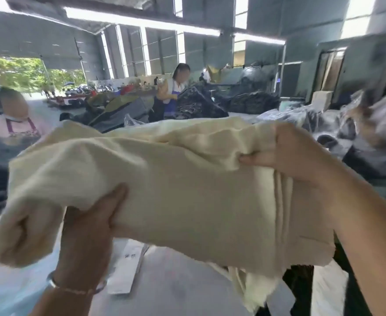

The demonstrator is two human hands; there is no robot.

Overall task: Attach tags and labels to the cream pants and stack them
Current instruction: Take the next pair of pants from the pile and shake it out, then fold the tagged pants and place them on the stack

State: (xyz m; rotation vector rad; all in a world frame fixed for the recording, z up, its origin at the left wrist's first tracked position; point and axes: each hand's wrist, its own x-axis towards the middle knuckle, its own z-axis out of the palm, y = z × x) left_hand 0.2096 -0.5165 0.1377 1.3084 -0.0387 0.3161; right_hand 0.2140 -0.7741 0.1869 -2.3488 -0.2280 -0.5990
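Observation:
A folded pair of cream pants (176, 192) is lifted in the air across the middle of the head view. My left hand (89, 226) grips the pants from below near their left end, thumb on the front of the cloth. My right hand (294, 153) grips the upper right edge, thumb pressed along the front and fingers hidden behind the fabric. More cream cloth (256, 290) hangs or lies under the held pants at lower right. White paper tags (126, 270) lie on the grey table (176, 283) beneath.
Piles of dark garments (244, 101) cover the tables beyond. One person stands at the far centre (176, 87), another sits at the left (16, 119), a third at the right edge (383, 115). Clear plastic bags (11, 290) lie at lower left.

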